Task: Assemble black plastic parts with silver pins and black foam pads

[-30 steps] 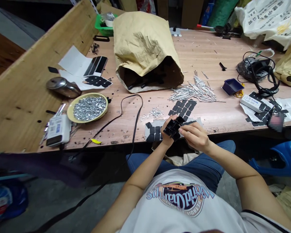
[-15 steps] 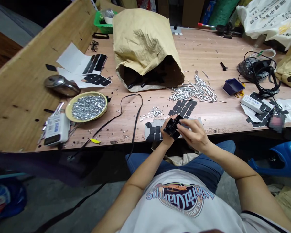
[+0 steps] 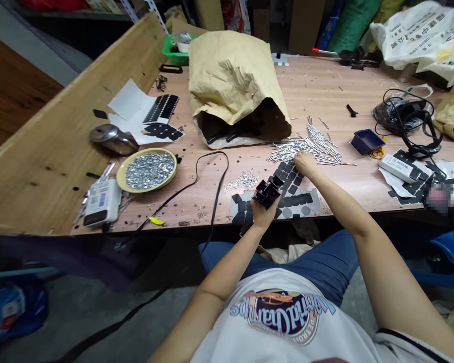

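Note:
My left hand [image 3: 264, 216] is wrapped round a black plastic part [image 3: 267, 193] with square open compartments facing up, held above the front edge of the table. Farther out, my right hand [image 3: 305, 163] is down at the table, its fingers drawn together; their tips and anything in them are too small to make out. It sits where a sheet of black rounded pads [image 3: 289, 177] meets a loose pile of thin metal rods [image 3: 313, 144]. Under the black part lies another backing sheet with black pads [image 3: 299, 203]. Small metal nuts [image 3: 247, 178] are scattered to its left.
A large paper sack [image 3: 232, 75] with black parts inside lies open toward me. To the left are a yellow bowl [image 3: 173, 177] of small metal pieces, a white box [image 3: 103, 201] and a black cord [image 3: 224, 176]. A blue tray [image 3: 366, 142] stands right.
My right hand has left the black part and moved forward to the edge of the rods and pads. My left hand still holds the part, now with its compartments more visible. The view has shifted slightly.

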Motion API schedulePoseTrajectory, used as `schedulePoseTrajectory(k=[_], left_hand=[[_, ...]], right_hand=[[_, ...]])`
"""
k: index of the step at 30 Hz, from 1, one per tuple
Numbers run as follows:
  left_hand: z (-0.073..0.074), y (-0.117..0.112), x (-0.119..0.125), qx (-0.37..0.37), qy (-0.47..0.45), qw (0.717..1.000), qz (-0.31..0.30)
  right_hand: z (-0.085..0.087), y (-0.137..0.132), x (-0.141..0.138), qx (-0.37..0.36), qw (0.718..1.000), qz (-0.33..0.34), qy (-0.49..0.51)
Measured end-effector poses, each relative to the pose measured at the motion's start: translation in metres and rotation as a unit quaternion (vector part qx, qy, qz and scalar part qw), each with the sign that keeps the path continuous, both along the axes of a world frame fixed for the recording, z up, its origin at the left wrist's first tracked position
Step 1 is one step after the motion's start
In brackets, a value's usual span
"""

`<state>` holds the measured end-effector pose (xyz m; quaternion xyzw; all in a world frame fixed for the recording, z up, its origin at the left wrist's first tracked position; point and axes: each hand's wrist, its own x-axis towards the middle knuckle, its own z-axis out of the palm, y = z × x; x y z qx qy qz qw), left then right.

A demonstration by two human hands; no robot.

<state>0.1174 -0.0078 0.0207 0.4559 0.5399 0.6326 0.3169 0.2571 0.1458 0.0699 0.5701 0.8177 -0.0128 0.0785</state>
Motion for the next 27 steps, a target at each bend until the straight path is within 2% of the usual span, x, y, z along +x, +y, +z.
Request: schedulePoseTrajectory(k=[2,4,6,8,10,12,16,19,25,27], left_hand=[[0.003,0.002,-0.002,-0.011,-0.012,1.000,0.015],[0.007,0.003,-0.004,-0.018,0.006,1.000,0.000],[0.009,0.002,-0.004,-0.025,0.031,0.999,-0.020],[0.011,0.001,-0.003,-0.029,0.046,0.998,-0.037],[0.013,-0.001,-0.001,-0.026,0.057,0.997,-0.055],[0.016,-0.002,0.001,-0.016,0.067,0.995,-0.066],[0.022,-0.004,0.003,0.015,0.086,0.994,-0.061],[0.022,-0.004,0.003,0.037,0.094,0.993,-0.060],[0.016,-0.002,0.001,0.034,0.109,0.993,-0.039],[0.016,0.001,-0.001,0.009,0.093,0.995,-0.039]], right_hand=[[0.006,-0.005,0.006,0.005,0.999,-0.023,0.039],[0.016,-0.017,0.013,0.052,0.987,-0.017,0.149],[0.028,-0.039,0.015,0.127,0.944,0.031,0.303],[0.041,-0.067,0.010,0.189,0.877,0.088,0.434],[0.051,-0.098,0.000,0.210,0.825,0.130,0.508],[0.056,-0.122,-0.013,0.206,0.800,0.173,0.536],[0.057,-0.141,-0.026,0.224,0.788,0.246,0.518],[0.056,-0.142,-0.026,0.239,0.793,0.260,0.496],[0.055,-0.146,-0.022,0.196,0.835,0.261,0.443],[0.054,-0.135,-0.013,0.202,0.853,0.229,0.423]])
